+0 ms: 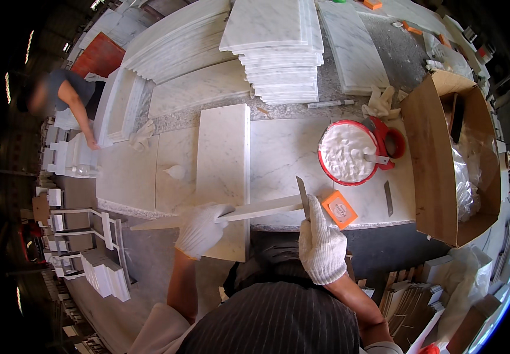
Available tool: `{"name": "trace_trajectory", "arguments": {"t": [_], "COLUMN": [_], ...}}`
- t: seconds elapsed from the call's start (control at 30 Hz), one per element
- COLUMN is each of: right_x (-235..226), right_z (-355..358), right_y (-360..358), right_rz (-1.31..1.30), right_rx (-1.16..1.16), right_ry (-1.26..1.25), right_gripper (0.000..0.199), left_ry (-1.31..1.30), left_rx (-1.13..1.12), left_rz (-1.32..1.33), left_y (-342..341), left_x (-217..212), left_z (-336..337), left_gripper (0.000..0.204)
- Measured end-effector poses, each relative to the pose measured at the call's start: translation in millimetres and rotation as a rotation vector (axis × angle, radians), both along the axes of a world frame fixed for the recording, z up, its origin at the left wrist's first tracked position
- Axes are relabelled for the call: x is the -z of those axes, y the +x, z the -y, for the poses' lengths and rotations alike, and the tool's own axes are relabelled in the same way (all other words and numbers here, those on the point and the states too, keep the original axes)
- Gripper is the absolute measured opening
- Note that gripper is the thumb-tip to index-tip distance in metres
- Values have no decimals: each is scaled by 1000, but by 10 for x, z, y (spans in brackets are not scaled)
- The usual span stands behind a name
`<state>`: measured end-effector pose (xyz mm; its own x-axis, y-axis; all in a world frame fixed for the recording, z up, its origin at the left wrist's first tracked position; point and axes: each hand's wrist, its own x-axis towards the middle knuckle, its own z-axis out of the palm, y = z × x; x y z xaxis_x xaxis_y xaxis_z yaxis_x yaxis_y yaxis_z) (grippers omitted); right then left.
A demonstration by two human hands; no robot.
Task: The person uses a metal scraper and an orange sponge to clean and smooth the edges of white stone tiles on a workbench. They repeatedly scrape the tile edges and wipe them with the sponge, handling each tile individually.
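My left hand (203, 229), in a white knit glove, is closed around a white marble slab (263, 209) seen nearly edge-on in front of me. My right hand (323, 248), gloved the same way, grips a thin flat metal blade (302, 193), upright against the slab's right end. Beyond my left hand, a thick white marble piece (222, 153) lies lengthwise on the marble-topped bench (290, 138). An orange box (339, 209) sits just beyond my right hand. Farther right stands a red-rimmed tub of white paste (347, 152) with a scraper (376, 159) in it.
A second thin blade (389, 198) lies near a red tape dispenser (394, 141). An open cardboard box (443, 159) with plastic wrap borders the right side. Stacked marble slabs (272, 29) and loose gloves (381, 102) are at the back. Another person (72, 97) bends at far left.
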<state>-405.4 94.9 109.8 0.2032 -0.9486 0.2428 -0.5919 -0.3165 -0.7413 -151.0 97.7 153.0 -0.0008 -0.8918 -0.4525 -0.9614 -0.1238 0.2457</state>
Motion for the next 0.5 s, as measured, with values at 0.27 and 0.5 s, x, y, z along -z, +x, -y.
{"name": "trace_trajectory", "arguments": {"t": [0.27, 0.5], "right_x": [-110, 131], "right_z": [26, 106], "right_y": [5, 53], "right_rz": [-99, -177], "right_rx": [-36, -38], "right_ry": [120, 345], "right_gripper": [50, 39], "left_ry": [5, -116], "left_rx": [-3, 55], "left_rz": [18, -9], "left_y": [11, 92], "left_x": [17, 191], "left_z": [-11, -163], "left_gripper": [26, 27]}}
